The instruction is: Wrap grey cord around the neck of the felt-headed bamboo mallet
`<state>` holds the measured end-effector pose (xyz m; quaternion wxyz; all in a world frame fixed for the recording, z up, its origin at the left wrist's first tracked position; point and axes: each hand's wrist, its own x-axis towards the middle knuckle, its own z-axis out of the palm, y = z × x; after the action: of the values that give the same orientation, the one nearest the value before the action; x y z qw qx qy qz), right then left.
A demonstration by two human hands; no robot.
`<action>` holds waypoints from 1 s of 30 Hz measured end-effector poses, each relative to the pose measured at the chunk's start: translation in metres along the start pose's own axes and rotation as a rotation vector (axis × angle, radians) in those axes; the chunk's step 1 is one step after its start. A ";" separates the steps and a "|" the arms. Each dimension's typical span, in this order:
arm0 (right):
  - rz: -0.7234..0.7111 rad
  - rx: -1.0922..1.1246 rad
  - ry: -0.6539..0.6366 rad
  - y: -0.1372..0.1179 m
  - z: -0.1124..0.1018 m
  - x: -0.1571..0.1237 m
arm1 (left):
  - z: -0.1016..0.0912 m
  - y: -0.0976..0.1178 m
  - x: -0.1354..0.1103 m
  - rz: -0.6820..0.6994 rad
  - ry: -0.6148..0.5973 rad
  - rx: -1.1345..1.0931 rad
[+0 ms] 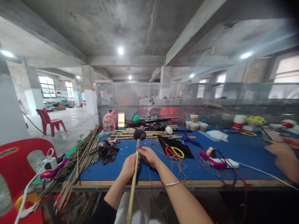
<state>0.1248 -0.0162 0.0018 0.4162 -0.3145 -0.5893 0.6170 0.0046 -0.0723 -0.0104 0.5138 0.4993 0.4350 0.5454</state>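
Note:
A long bamboo stick point(132, 194) stands tilted in front of me, with a dark, cloth-like ball point(139, 134) at its top. Grey cord point(138, 144) is wound around the neck just under the ball. My left hand point(128, 167) is closed round the stick below the winding. At the lower end of that winding, my right hand point(149, 156) pinches the cord against the stick; its fingertips are partly hidden. Loose grey cord point(179, 169) lies in loops to the right, by scissors point(175, 152) with red and yellow handles on black cloth point(189, 151).
Thin dry sticks point(80, 158) are heaped at the table's left. Dark crumpled cloth point(107, 151), a blue glue gun point(190, 139) and a purple power strip point(213, 160) lie on the blue tabletop point(144, 176). Another person's hands point(282, 152) are at the right. A mesh screen point(130, 96) stands behind.

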 end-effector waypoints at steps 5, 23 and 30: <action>-0.001 0.065 -0.034 -0.004 0.000 -0.002 | 0.000 0.001 -0.002 0.024 -0.037 -0.027; 0.019 0.111 -0.120 -0.004 -0.001 -0.004 | 0.000 0.003 -0.003 0.060 -0.027 0.073; 0.004 0.064 -0.070 -0.003 -0.002 -0.003 | 0.004 0.003 -0.004 0.071 0.056 0.083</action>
<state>0.1283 -0.0179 0.0040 0.4039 -0.2804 -0.5827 0.6471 0.0076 -0.0767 -0.0074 0.4604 0.5198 0.4535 0.5587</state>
